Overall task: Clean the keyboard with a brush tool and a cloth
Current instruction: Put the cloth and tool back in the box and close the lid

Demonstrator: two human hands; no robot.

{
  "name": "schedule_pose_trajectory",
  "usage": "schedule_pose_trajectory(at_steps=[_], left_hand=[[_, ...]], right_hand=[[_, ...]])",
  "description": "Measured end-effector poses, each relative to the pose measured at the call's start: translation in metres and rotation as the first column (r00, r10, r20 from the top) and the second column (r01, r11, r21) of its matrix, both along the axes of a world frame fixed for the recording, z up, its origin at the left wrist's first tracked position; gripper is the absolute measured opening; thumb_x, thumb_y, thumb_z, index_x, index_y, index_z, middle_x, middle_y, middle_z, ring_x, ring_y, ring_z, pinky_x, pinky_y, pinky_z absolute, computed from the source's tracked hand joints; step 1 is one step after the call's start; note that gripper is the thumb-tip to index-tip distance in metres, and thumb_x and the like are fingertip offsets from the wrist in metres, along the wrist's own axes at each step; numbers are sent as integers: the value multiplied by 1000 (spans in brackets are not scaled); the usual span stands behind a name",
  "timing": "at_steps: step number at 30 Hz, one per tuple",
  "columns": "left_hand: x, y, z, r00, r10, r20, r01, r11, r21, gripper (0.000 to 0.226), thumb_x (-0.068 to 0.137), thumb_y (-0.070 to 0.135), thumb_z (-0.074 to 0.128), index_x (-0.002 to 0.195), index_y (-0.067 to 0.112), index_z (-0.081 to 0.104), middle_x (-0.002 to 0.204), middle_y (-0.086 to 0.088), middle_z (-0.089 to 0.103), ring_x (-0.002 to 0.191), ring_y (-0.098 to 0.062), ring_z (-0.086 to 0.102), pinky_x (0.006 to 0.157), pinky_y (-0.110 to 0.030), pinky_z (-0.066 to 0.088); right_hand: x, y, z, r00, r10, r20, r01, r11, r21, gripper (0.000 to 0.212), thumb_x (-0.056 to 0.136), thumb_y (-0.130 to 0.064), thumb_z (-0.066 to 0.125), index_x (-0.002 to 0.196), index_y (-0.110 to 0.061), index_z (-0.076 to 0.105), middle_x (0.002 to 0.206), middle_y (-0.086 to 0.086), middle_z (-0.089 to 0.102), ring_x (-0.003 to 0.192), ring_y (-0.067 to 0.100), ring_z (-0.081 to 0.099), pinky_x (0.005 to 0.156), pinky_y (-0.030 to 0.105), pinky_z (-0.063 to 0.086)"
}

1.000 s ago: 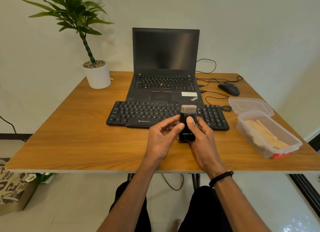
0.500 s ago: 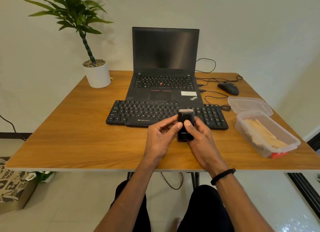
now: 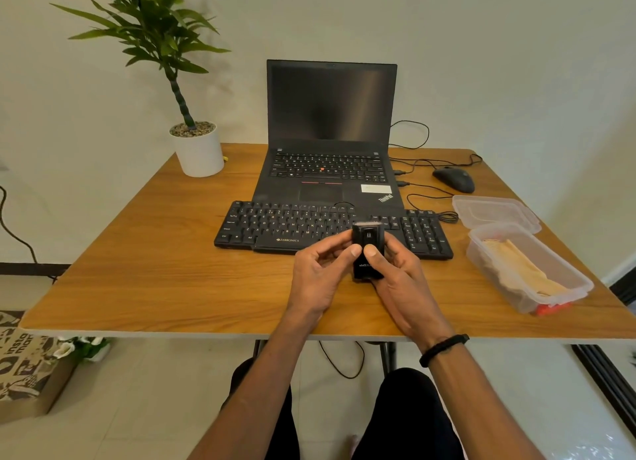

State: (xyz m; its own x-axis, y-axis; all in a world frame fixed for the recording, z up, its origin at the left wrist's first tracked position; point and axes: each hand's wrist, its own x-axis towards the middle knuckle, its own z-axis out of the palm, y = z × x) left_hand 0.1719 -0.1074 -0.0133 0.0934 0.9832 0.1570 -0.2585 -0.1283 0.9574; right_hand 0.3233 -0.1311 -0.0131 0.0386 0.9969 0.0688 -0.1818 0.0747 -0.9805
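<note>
A small black brush tool (image 3: 367, 239) stands upright between my two hands, just in front of the black keyboard (image 3: 292, 224). My right hand (image 3: 401, 280) wraps round its body with the thumb on its front face. My left hand (image 3: 321, 273) pinches its left side with thumb and fingers. No bristles show at the tool's top. A beige cloth (image 3: 523, 267) lies in an open clear plastic box (image 3: 581, 289) at the right of the table.
A black laptop (image 3: 330, 122) stands open behind the keyboard. A black mouse (image 3: 454, 179) and loose cables lie at the back right; the box's clear lid (image 3: 495, 212) is beside them. A white plant pot (image 3: 199, 153) sits at the back left of the wooden table (image 3: 155, 263).
The pale bristles that stuck out of the tool's top a second ago have slid down into the black body. Both hands stay on the tool in about the same place.
</note>
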Motion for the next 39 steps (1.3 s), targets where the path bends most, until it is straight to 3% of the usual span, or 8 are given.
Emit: schedule_pose_trajectory(at_steps=[8,14,20,23,26,32,36,39], left_hand=[[0,-2,3,1000,-1,12,1,1000,-17,33,92,5,76,124,15,73,108,5,80,106,-9,74,82,-17,57],[2,-4,3,998,50,-37,-50,999,-3,31,91,14,79,122,11,76,108,6,80,106,-7,74,87,-18,57],[2,-10,-2,991,96,-93,-98,995,-18,26,86,23,86,109,18,76,102,2,79,100,-12,75,82,-23,59],[7,-17,0,991,103,-79,-107,993,-43,28,83,25,88,107,18,75,101,1,79,98,-13,75,84,-27,61],[20,-27,2,997,80,-2,-80,990,-118,29,83,21,88,109,17,74,101,-1,79,99,-16,76,87,-34,63],[63,-42,12,997,20,77,-9,989,-147,27,84,23,88,106,15,74,101,-5,79,101,-22,76,95,-50,61],[96,-46,28,996,-78,35,80,993,-85,20,91,26,81,110,20,77,105,0,80,103,-15,75,95,-41,61],[120,-49,37,986,-136,-94,139,990,24,25,100,21,70,124,21,74,114,4,78,106,-11,74,97,-34,60]], right_hand=[[-6,-3,4,1000,-11,-26,11,1000,-9,42,105,-15,57,146,-13,53,137,11,67,132,29,61,109,52,48],[-12,-10,2,983,-182,4,182,983,-29,53,90,-38,78,132,-18,53,122,12,74,116,32,70,102,58,54],[-7,-26,8,939,-268,214,262,963,60,37,92,-30,76,125,-24,60,114,-4,74,105,1,71,92,31,61],[5,-37,12,868,-275,414,250,961,114,49,86,-30,82,129,-33,60,116,-19,66,102,-13,65,83,11,55],[20,-47,16,765,-265,587,229,964,137,74,76,-37,90,141,-28,57,126,-12,58,102,-13,60,78,8,53],[49,-66,45,557,-359,749,251,932,261,48,79,-46,85,115,-56,55,109,-17,62,97,-2,62,79,13,53],[79,-73,66,460,-448,767,367,882,296,55,80,-49,84,129,-36,64,111,-9,65,97,9,65,83,26,58],[109,-77,78,415,-466,782,454,851,265,73,78,-49,86,141,-21,60,110,-7,69,94,9,67,77,19,51]])
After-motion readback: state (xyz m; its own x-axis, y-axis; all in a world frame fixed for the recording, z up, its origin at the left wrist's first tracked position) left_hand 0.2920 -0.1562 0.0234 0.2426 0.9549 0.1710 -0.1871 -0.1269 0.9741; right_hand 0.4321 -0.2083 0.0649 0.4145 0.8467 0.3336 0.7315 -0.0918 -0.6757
